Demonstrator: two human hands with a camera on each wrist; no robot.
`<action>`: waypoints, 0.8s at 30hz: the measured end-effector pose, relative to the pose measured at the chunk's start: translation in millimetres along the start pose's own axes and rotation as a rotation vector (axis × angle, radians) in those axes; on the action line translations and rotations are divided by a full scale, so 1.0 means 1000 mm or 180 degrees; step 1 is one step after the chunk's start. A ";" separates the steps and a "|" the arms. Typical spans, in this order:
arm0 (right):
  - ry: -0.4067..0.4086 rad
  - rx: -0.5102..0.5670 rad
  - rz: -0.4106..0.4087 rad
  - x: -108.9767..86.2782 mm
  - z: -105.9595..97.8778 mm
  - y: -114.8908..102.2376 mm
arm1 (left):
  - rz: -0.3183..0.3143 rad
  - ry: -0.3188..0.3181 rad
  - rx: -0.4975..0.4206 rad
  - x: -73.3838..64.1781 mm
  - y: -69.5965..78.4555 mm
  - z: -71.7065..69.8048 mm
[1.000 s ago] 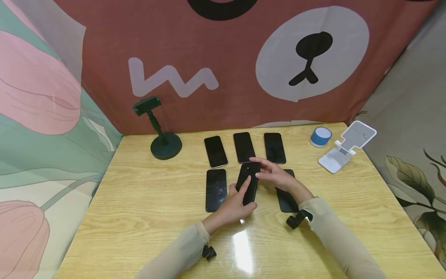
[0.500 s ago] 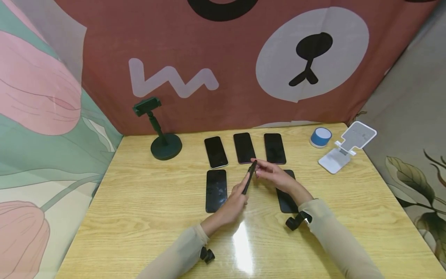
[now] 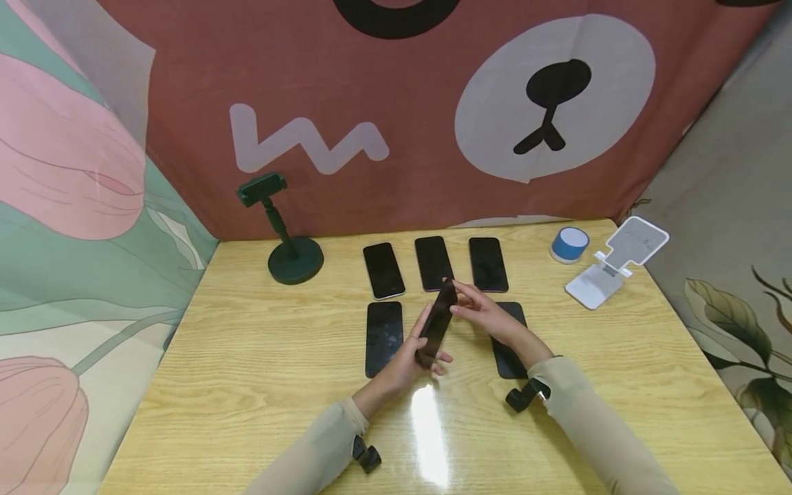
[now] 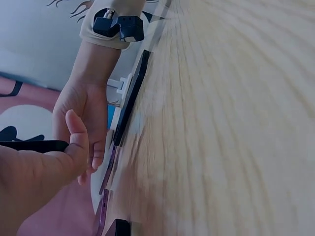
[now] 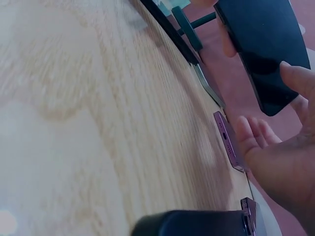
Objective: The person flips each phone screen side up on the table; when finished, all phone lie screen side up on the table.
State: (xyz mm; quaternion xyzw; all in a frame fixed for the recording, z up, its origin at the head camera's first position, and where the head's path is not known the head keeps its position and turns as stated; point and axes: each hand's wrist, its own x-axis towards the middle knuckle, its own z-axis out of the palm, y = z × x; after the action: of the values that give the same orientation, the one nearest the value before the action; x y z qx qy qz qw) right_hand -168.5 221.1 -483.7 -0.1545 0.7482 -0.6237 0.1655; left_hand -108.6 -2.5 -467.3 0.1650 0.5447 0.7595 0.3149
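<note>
A black smartphone point(image 3: 438, 322) is held tilted above the table, its dark screen turned up in the head view. My left hand point(image 3: 403, 363) grips its lower end, thumb on the near side and fingers behind. My right hand point(image 3: 485, 316) pinches the upper end; in the right wrist view its thumb lies on the screen of the phone point(image 5: 266, 54). Beneath my right forearm lies another dark phone point(image 3: 510, 350), partly hidden. Left of my left hand is a phone point(image 3: 383, 337) with a smudged screen. The left wrist view shows only the held phone's edge point(image 4: 34, 145).
Behind the hands lie a left phone point(image 3: 383, 270), a middle phone point(image 3: 433, 262) and a right phone point(image 3: 489, 264) in a row. A dark green phone stand point(image 3: 295, 260) stands back left. At the back right are a blue-and-white cylinder point(image 3: 569, 245) and a white folding stand point(image 3: 595, 283).
The held phone has turned over: first its back with the camera faced up, then it stood edge-on, and now its screen shows. The left hand rotated with it; the right stayed at the upper end.
</note>
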 end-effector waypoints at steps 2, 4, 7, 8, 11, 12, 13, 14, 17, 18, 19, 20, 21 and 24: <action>-0.0063 0.0064 -0.0051 0.000 0.001 0.000 | 0.0032 -0.0084 -0.0130 0.000 0.000 0.000; -0.0137 0.0175 -0.0124 0.001 0.002 0.000 | 0.0058 -0.0143 -0.0301 0.000 -0.001 -0.001; -0.0209 0.0272 -0.0162 0.002 0.002 0.001 | 0.0069 -0.0181 -0.0463 0.000 -0.003 -0.002; -0.0225 0.0298 -0.0165 0.002 0.003 0.001 | 0.0055 -0.0191 -0.0511 0.000 -0.003 -0.002; -0.0225 0.0336 -0.0138 0.002 0.002 0.001 | 0.0004 -0.0231 -0.0614 -0.002 -0.003 -0.004; -0.0211 0.0350 -0.0129 0.002 0.002 0.001 | -0.0018 -0.0245 -0.0646 -0.003 -0.002 -0.004; -0.0198 0.0362 -0.0128 0.001 0.002 0.001 | -0.0033 -0.0263 -0.0667 -0.003 -0.001 -0.005; -0.0185 0.0378 -0.0127 0.001 0.003 0.001 | -0.0045 -0.0287 -0.0696 -0.004 -0.001 -0.005; -0.0129 0.0388 -0.0116 0.000 0.003 0.001 | -0.0064 -0.0350 -0.0774 -0.005 0.000 -0.007; -0.0108 0.0379 -0.0106 0.000 0.003 0.001 | -0.0064 -0.0372 -0.0790 -0.005 0.000 -0.008; -0.0090 0.0363 -0.0090 0.000 0.003 0.001 | -0.0058 -0.0387 -0.0799 -0.005 0.000 -0.009; -0.0065 0.0343 -0.0068 -0.001 0.003 0.001 | -0.0055 -0.0393 -0.0807 -0.005 0.000 -0.009; -0.0038 0.0325 -0.0042 -0.001 0.003 0.002 | -0.0065 -0.0396 -0.0818 -0.005 0.000 -0.010; 0.0028 0.0291 0.0030 0.000 0.003 0.004 | -0.0090 -0.0390 -0.0845 -0.005 -0.002 -0.011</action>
State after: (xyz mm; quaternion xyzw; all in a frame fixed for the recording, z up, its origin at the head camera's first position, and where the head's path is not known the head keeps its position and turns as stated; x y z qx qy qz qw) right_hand -167.1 219.4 -488.0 -0.1405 0.7203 -0.6571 0.1720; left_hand -111.1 -13.0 -473.0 0.1604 0.4215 0.8089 0.3772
